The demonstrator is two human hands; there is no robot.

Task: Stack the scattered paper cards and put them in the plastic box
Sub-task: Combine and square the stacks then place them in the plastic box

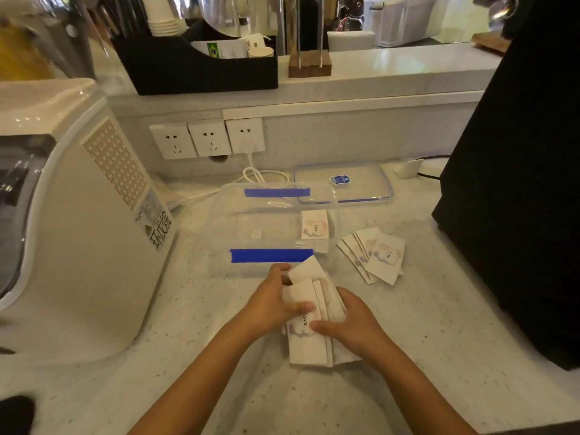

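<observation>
Both hands hold one bunch of white paper cards (309,343) printed with "love", low over the counter just in front of the plastic box. My left hand (271,301) grips the bunch from the left, thumb across the top card. My right hand (348,321) clasps its right side. The clear plastic box (219,221) with blue clips stands open behind the hands, with a small stack of cards (314,225) inside at its right end. Another fanned group of cards (376,255) lies on the counter right of the box.
The box's clear lid (361,180) lies flat behind the box. A large cream appliance (78,233) stands at the left and a black machine (518,183) at the right. Wall sockets (207,138) and a white cable (254,175) sit at the back.
</observation>
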